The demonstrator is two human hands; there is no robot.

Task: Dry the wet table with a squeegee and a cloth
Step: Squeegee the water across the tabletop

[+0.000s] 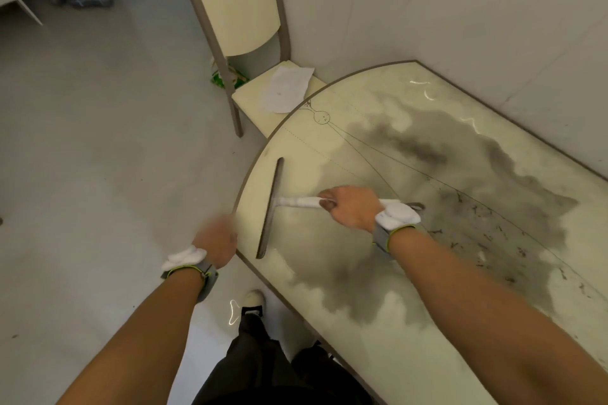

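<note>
A cream table (306, 148) with a rounded left end carries a wide grey film of dirty water (444, 194). My right hand (353, 207) grips the white-wrapped handle of a squeegee (297, 201). Its long dark blade (271, 207) lies on the tabletop near the table's left edge. My left hand (217, 237) is blurred and hovers at the table's left rim, beside the blade's near end. What its fingers are doing I cannot make out. A white cloth (288, 87) lies on the chair seat beyond the table.
A cream chair (237, 10) stands against the table's far left corner. A green packet (220, 77) lies on the floor behind it. White walls run along the table's far side. Grey floor (98, 141) spreads to the left. My shoe (253, 299) is by the table's edge.
</note>
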